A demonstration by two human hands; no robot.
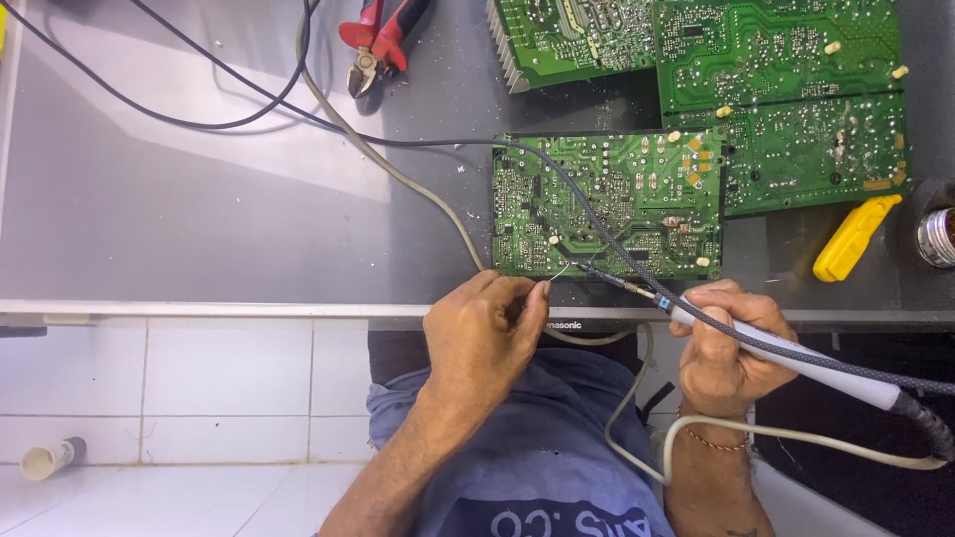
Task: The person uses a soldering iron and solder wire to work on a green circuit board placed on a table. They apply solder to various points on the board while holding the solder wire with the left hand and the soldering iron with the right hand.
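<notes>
A green circuit board lies solder side up near the table's front edge. My right hand grips a white-handled soldering iron whose tip reaches the board's lower edge. My left hand pinches a thin strand of solder wire, its end meeting the iron tip at the board. A braided cable crosses over the board toward the iron.
Two more green boards lie at the back right. Red-handled cutters rest at the back. A yellow tool and a solder spool sit at the right. Black and beige cables cross the grey table.
</notes>
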